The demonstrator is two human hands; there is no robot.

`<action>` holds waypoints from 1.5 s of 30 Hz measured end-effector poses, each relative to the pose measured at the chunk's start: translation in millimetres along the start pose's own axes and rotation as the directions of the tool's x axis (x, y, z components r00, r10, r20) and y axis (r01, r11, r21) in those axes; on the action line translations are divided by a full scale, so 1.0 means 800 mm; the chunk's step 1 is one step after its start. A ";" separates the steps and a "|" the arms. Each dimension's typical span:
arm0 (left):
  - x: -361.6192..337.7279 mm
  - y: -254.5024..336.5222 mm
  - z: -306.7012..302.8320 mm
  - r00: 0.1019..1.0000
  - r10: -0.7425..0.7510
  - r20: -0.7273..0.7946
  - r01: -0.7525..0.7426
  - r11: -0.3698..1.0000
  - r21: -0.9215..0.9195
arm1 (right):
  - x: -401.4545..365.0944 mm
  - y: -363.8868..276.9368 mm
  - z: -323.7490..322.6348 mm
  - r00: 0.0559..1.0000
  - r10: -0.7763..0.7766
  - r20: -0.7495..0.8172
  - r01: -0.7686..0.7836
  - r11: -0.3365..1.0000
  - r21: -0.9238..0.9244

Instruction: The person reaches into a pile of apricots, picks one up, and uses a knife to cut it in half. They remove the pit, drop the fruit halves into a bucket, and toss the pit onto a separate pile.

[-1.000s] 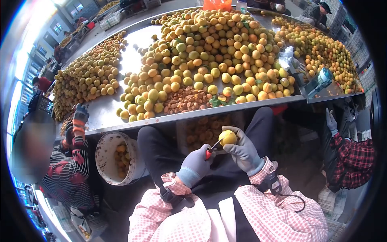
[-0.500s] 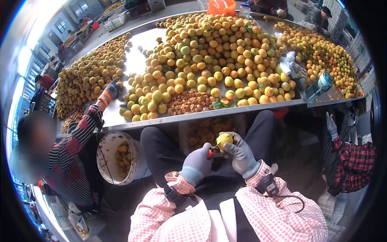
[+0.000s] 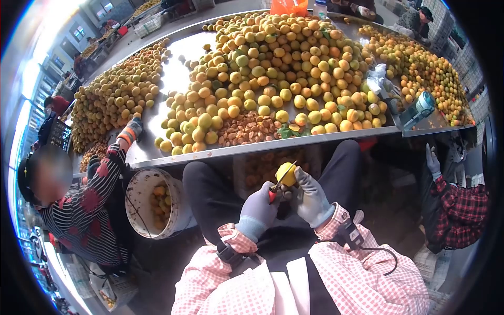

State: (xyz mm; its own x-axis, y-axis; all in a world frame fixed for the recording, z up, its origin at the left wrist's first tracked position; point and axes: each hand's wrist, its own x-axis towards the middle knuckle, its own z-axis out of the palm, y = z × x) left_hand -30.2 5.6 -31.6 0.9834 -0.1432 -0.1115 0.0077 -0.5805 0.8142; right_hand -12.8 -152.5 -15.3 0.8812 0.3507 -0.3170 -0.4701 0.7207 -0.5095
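Note:
My left hand (image 3: 257, 208), in a grey glove, is closed around a small knife (image 3: 272, 195) with a red handle. The thin blade lies against a yellow apricot (image 3: 285, 174). That fruit sits in the fingers of my right hand (image 3: 310, 198), gloved too, with the thumb up beside it. Both hands are close together above my lap. Below them, partly hidden, stands a crate of apricot pieces (image 3: 253, 164) between my knees. On the metal table ahead lie a heap of whole apricots (image 3: 273, 63) and a pile of brown pits (image 3: 247, 130).
A white bucket (image 3: 179, 212) with apricots inside stands left of my leg. The metal table's edge (image 3: 220, 153) runs across in front. A co-worker in a striped top (image 3: 89, 226) sits at left, another in a plaid shirt (image 3: 462, 216) at right. A teal-capped bottle (image 3: 418, 109) lies on the table.
Both hands have risen slightly, and the knife blade now points more steeply upward across the apricot. The left co-worker's gloved hand has moved down and left along the fruit.

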 end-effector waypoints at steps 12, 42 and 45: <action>0.001 0.000 -0.003 0.995 -0.024 -0.094 0.025 1.000 0.002 | -0.002 0.010 0.028 0.964 -0.265 -0.006 0.252 0.924 -0.289; 0.021 0.060 -0.059 0.855 0.491 0.168 -0.487 0.871 -0.063 | -0.014 -0.020 -0.010 0.934 0.354 -0.056 -0.358 0.921 -0.151; 0.029 0.063 -0.062 0.798 0.555 0.234 -0.582 0.811 0.059 | -0.016 -0.012 -0.006 0.979 0.188 0.072 -0.150 0.919 -0.364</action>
State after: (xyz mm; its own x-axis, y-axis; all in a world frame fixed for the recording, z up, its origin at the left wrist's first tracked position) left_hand 2.0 12.9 35.2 0.7466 -0.6243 0.2297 -0.5766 -0.4351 0.6916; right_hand -19.8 -167.0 -10.0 0.7781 0.5222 -0.3492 -0.5827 0.3922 -0.7118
